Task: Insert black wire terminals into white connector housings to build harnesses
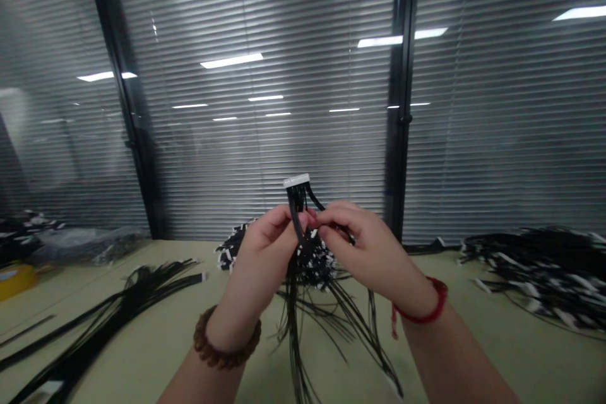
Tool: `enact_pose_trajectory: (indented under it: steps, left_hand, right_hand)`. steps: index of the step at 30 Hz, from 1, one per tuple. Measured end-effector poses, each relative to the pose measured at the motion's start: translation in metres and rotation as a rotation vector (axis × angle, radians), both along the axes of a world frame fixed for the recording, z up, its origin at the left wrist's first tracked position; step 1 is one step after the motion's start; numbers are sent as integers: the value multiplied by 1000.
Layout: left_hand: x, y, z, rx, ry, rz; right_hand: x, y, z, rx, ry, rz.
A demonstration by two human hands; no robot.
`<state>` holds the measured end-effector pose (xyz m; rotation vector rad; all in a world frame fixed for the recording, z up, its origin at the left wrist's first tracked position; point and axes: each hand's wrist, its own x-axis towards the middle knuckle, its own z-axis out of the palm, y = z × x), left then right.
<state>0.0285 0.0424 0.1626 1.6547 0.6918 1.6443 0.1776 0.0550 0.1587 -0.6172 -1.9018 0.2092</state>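
Observation:
Between my hands a wire harness is held up, its white connector [297,180] on top and black wires [292,303] hanging below toward the table. My left hand [267,246] is closed round the wires just under the connector, thumb toward the middle. My right hand [362,246] pinches a strand of black wire that leaves the connector's right side. The fingertips of both hands meet or nearly meet, and what lies exactly between them is hidden. Behind the hands, a pile of black wires with white connectors [315,262] lies on the table.
Loose black wires [127,300] stretch across the pale table [189,328] at left. A larger pile of black cables with white ends [544,271] lies at right. At far left are a yellow tape roll [16,281] and clear plastic bags [89,244]. Blinds [307,139] behind glass rise at the back.

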Motion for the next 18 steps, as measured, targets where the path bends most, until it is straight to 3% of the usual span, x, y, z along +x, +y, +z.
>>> enact_pose_trajectory:
  steps: [5, 11, 15, 18]
  left_hand:
    - [-3, 1, -2, 114, 216, 26]
    - [-3, 2, -1, 174, 305, 17]
    - [-8, 0, 3, 273, 406, 118]
    - [-11, -2, 5, 193, 408, 155]
  right_hand:
    - [-7, 2, -4, -12, -69, 59]
    - [-15, 12, -10, -128, -11, 130]
    - [-11, 13, -8, -284, -58, 297]
    - [-5, 11, -8, -454, -72, 404]
